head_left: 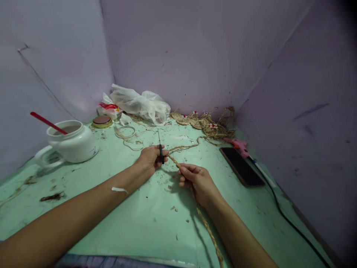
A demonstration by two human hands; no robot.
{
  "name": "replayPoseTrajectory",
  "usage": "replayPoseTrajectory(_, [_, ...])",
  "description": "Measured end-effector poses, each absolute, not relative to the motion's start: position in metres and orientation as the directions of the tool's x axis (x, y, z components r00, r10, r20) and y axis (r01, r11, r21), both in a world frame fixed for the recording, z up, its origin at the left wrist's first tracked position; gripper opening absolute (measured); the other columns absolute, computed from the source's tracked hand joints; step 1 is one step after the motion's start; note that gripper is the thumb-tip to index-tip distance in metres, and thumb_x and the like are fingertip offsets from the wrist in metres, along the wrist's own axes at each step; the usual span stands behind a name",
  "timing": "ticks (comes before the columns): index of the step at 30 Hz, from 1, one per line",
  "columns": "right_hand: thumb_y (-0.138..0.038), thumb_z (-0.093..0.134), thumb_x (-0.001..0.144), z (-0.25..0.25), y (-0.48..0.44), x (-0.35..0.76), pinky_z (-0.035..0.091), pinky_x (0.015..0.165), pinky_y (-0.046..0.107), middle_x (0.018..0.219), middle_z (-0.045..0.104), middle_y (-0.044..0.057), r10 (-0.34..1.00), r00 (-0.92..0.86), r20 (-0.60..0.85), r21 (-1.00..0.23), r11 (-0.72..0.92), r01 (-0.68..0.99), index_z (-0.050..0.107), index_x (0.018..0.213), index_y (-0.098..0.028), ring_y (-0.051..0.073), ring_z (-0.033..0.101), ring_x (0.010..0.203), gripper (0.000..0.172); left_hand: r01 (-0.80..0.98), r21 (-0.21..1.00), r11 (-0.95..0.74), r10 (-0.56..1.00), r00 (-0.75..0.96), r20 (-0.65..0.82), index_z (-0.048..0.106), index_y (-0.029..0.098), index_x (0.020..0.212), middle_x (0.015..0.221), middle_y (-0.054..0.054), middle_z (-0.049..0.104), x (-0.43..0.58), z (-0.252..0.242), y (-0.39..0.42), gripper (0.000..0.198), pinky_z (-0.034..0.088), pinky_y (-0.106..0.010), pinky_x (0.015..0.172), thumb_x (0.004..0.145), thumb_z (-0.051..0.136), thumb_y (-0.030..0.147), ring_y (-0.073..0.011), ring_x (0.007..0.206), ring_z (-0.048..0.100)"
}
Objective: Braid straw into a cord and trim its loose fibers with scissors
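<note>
Head view: left hand [150, 159] clenched on black-handled tool [161, 153]; right hand [197, 181] fingers [186, 172] pinching braided rope [211, 233] over tabletop [145, 219]. Judged best: rope taut, pinch close to tool.

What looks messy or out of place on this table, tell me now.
Fibre scraps litter the green table around both hands. A white strip clings to the left forearm, which is odd. The left hand grips a black-handled tool; the right hand pinches the braided rope. Nothing looks spilled.
</note>
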State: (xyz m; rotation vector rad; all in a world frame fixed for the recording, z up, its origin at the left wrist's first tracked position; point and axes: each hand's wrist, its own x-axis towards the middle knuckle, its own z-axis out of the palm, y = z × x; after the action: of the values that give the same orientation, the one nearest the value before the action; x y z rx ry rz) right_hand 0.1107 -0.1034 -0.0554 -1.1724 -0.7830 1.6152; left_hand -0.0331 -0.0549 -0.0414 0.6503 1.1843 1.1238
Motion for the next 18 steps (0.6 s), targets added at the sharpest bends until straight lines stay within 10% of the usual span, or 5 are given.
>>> replayPoseTrajectory(8, [-0.030, 0.070, 0.061, -0.057, -0.110, 0.104, 0.044, 0.048, 0.020, 0.055, 0.061, -0.001, 0.987, -0.158, -0.034, -0.981, -0.063, -0.184, 0.066, 0.069, -0.014, 0.008, 0.054, 0.046, 0.018, -0.284, 0.938, 0.199, 0.968, -0.090, -0.233, 0.049, 0.016, 0.078, 0.038, 0.008, 0.046, -0.012, -0.052, -0.050, 0.032, 0.022, -0.014, 0.033, 0.050, 0.058, 0.004, -0.0054, 0.032, 0.040])
replayPoseTrajectory(18, [-0.033, 0.074, 0.054, -0.058, -0.104, 0.104, 0.047, 0.051, 0.022, 0.060, 0.065, 0.001, 0.981, -0.054, -0.185, -0.952, -0.193, -0.237, 0.065, 0.072, -0.014, 0.009, 0.057, 0.049, 0.027, -0.323, 0.946, 0.030, 0.998, -0.034, -0.043, 0.049, 0.017, 0.084, 0.048, 0.006, 0.054, -0.013, -0.049, -0.051, 0.043, 0.029, -0.017, 0.037, 0.047, 0.070, 0.019, -0.0074, 0.039, 0.047])
